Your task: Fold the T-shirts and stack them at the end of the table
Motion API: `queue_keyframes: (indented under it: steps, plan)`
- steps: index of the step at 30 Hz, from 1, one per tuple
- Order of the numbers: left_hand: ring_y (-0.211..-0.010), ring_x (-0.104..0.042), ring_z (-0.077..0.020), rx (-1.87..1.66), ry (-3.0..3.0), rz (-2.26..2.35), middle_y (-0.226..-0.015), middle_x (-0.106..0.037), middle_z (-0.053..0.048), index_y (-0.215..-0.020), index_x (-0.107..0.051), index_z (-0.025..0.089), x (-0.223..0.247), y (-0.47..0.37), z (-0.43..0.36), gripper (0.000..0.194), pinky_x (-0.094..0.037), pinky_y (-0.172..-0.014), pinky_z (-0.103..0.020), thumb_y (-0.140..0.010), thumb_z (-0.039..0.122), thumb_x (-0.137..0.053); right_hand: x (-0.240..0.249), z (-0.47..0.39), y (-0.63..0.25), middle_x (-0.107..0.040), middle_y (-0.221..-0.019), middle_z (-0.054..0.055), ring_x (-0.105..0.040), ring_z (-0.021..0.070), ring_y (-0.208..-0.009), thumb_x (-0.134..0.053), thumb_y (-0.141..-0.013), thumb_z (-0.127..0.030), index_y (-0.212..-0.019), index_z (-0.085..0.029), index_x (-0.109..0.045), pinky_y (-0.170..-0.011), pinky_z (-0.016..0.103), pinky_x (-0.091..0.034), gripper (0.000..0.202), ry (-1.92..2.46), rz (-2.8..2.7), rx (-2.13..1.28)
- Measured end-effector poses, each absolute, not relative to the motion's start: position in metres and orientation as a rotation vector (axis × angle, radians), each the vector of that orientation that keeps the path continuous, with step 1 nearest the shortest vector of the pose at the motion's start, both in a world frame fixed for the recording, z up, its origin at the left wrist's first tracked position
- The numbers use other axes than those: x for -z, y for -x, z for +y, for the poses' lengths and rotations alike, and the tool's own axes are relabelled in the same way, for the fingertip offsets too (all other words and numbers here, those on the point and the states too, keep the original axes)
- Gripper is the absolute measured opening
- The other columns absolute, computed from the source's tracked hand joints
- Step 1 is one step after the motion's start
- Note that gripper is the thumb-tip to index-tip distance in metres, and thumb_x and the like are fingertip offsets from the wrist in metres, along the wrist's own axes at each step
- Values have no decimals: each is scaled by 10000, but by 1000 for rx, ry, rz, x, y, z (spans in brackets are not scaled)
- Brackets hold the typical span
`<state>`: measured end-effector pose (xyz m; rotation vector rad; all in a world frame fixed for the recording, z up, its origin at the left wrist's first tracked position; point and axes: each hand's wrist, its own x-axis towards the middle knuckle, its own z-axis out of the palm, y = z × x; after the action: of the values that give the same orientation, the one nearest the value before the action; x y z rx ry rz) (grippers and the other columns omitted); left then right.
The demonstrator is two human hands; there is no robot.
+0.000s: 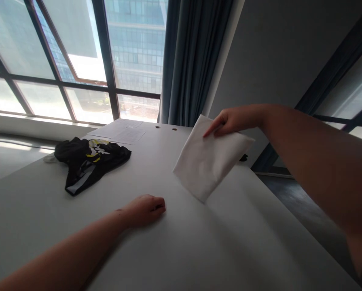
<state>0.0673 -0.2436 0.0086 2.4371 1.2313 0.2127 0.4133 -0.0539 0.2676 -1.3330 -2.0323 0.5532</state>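
Cloth (206,167), white and folded flat, hangs at a tilt from the right hand (231,121) over the right side of the white table (132,254), its lowest corner close to the tabletop. The right hand grips it by the far, upper edge, fingers laid over the face. The left hand (146,211) is loosely curled at the near middle of the table, nothing visible in it. A crumpled black garment (91,159) lies farther off to the left. The cloth should be light and soft, hard to damage and not very slippery, with folded layers lending some stiffness; motion blur leaves me unsure whether it is woven or papery. A pinch through every layer, or a hold at two opposite edges, would best keep the folds from sliding apart.
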Motion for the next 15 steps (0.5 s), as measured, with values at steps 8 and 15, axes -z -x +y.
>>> queue_keyframes:
  steps: [8,15]
  plan:
    - [-712,-588,-164,-210,-2372,1250,-810,-699,1,-938,-692,251,-10,-71,-240,236,-388,-660,-262,-971,363,-487,-253,-5,-412,-688,-1246,162,-696,164,-1026,-611,-987,-128,-1308,28,-641,-887,320,-539,358,1228,-1844,-897]
    - [-727,-600,-159,-175,-2300,1282,-828,-711,5,-952,-700,254,-9,-72,-234,199,-399,-669,-255,-950,337,-519,-201,76,-453,-605,-1354,275,-656,105,-922,-501,-987,-19,-1512,51,-407,-757,280,-491,538,1109,-1335,-493]
